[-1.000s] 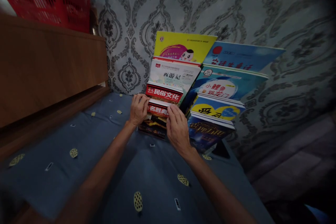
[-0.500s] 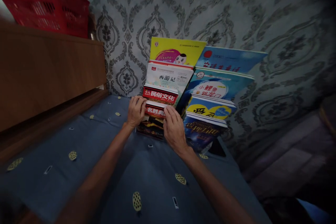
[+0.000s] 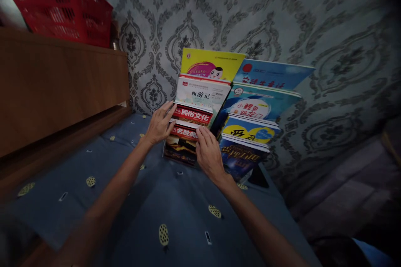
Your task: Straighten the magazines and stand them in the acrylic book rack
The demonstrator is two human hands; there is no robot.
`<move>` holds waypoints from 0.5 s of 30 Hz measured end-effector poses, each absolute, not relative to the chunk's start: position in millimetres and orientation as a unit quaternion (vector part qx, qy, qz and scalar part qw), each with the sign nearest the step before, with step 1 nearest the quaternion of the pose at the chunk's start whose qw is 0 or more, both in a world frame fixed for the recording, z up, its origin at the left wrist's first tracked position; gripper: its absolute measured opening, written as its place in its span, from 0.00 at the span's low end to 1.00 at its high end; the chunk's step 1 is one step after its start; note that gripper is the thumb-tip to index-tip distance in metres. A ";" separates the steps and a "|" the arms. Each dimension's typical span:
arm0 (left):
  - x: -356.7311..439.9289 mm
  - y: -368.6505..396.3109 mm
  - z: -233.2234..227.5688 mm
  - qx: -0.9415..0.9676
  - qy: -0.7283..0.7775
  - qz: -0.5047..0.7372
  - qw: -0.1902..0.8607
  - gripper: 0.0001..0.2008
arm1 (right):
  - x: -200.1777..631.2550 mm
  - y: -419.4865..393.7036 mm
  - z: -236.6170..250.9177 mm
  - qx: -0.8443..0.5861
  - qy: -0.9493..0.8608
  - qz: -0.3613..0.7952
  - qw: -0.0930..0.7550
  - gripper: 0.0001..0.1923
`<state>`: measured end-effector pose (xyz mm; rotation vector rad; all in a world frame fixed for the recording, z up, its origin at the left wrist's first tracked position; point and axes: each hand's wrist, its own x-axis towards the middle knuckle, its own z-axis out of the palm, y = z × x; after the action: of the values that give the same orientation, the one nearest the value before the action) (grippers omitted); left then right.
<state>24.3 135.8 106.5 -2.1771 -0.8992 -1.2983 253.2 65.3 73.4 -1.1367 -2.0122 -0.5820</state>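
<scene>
left hand (image 3: 159, 125) slid up, flat | right hand (image 3: 208, 154) flat | nine books (image 3: 200, 96)

The books (image 3: 200, 104) have glossy paper covers that shine a little in the dim light, and their page edges look matt white. They stand on a bed sheet (image 3: 150, 200) of soft blue cloth, matt, with small printed spots. The headboard (image 3: 62, 83) is smooth brown wood with a low sheen. The basket (image 3: 62, 8) is red plastic, perforated. The wallpaper (image 3: 282, 21) looks matt, with an embossed pattern.
</scene>
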 end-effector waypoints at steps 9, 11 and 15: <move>11.4 138.7 118.5 -0.821 -0.321 -0.410 0.232 0.32 | 260.7 58.7 89.7 -0.425 -0.811 -0.218 0.337 0.24; 9.6 139.7 119.7 -0.825 -0.317 -0.407 0.233 0.32 | 263.4 59.6 92.7 -0.419 -0.816 -0.211 0.337 0.24; 6.9 143.3 119.8 -0.831 -0.311 -0.399 0.229 0.33 | 267.0 61.5 96.5 -0.399 -0.826 -0.188 0.349 0.22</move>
<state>6.9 143.3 119.8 -2.2882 -0.8565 -1.0988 267.0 61.5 96.5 -1.0346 -2.1414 -0.4873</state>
